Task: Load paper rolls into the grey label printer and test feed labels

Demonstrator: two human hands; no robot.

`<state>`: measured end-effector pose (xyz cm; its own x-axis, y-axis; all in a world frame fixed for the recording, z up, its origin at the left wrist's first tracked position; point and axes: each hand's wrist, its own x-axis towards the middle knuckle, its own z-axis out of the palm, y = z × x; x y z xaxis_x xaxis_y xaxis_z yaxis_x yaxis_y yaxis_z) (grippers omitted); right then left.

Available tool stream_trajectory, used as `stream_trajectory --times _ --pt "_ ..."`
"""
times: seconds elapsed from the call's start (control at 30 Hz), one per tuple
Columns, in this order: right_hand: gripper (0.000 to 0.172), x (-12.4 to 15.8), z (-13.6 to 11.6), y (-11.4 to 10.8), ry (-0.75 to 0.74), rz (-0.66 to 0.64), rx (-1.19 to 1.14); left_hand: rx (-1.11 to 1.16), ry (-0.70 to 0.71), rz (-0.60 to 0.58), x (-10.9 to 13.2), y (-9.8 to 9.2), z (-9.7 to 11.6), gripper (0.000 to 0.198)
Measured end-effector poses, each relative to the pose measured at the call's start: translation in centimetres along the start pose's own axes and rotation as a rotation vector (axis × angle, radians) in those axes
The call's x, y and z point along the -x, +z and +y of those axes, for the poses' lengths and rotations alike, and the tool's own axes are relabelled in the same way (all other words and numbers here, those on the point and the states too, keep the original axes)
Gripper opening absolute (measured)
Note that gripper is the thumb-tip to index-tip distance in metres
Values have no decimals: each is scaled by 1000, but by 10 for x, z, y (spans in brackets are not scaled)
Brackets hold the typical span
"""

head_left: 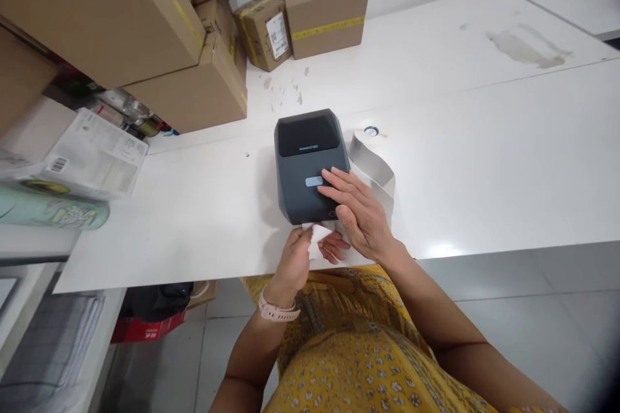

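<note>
A dark blue-grey label printer (295, 187) with a black window on its lid stands near the table's front edge. White label paper (320, 232) comes out at its near side. My left hand (300, 251) pinches that paper between thumb and fingers, just below the printer. On the lid's right part rests my right hand (356, 210), fingers stretched out beside the light blue button (314, 181). To the printer's right a curled pale paper strip (375, 171) lies on the table, partly behind my right hand.
The white table (484, 161) has a blue-and-white ring-shaped item (371, 131) behind the strip. Cardboard boxes (327, 13) stand along the wall, with a large stack (184, 90) at the left. A white carton (92, 155) and a mint-green cylinder (58, 210) sit at the far left.
</note>
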<state>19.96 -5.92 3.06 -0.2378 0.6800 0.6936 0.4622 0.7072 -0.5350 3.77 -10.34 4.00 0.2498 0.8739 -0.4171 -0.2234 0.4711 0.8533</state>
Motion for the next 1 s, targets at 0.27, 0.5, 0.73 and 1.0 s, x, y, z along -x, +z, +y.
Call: stream_trajectory --times 0.27,0.5,0.73,1.0 --pt "40 -7 -7 -3 -11 -10 104 -284 110 47 2 -12 -11 56" --pt "34 -26 -18 -7 -57 -124 413 -599 496 52 23 -66 74 54" --pt "24 -42 -12 2 -65 -82 396 -493 767 444 -42 -77 107 39" --pt "25 -28 6 -3 55 -162 129 -387 693 426 -75 -81 60 43"
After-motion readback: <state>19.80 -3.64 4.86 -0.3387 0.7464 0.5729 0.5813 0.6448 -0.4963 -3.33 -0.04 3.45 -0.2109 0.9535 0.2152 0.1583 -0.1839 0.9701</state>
